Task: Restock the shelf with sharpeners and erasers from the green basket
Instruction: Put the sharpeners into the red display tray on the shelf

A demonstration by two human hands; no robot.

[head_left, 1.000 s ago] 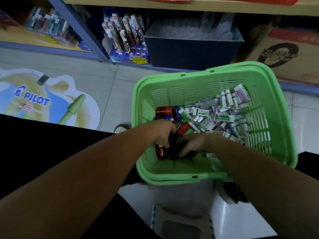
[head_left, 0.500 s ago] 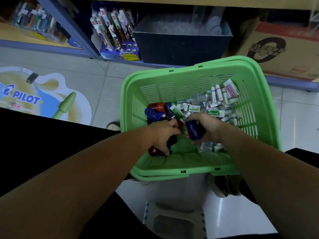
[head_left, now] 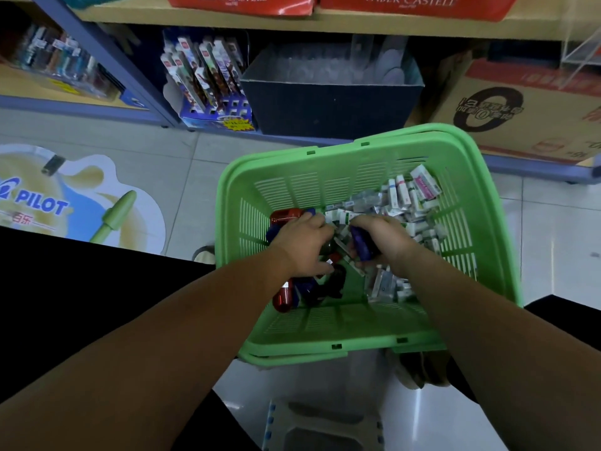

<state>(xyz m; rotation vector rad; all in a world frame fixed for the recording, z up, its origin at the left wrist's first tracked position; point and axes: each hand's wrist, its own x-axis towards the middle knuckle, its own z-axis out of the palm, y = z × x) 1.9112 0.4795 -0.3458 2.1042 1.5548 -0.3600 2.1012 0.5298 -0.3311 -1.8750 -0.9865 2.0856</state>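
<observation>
The green basket (head_left: pixel 351 345) stands on the floor in front of me. Red and blue sharpeners (head_left: pixel 286 296) lie on its left side, and several small boxed erasers (head_left: pixel 406 203) are heaped on its right. My right hand (head_left: pixel 380 242) grips a blue sharpener (head_left: pixel 364 245) in the middle of the basket. Beside it, my left hand (head_left: pixel 304 245) reaches down among the sharpeners with fingers curled; what it holds is hidden under the hand.
The bottom shelf (head_left: pixel 227 24) behind the basket carries a pen display box (head_left: pixel 211 89), a dark bin (head_left: pixel 331 99) and a cardboard carton (head_left: pixel 520 115). A Pilot floor sticker (head_left: pixel 65 196) lies at left. A small stool (head_left: pixel 322 424) is below the basket.
My right hand has picked a blue sharpener out of the pile and holds it higher. My left hand has moved up and right among the sharpeners.
</observation>
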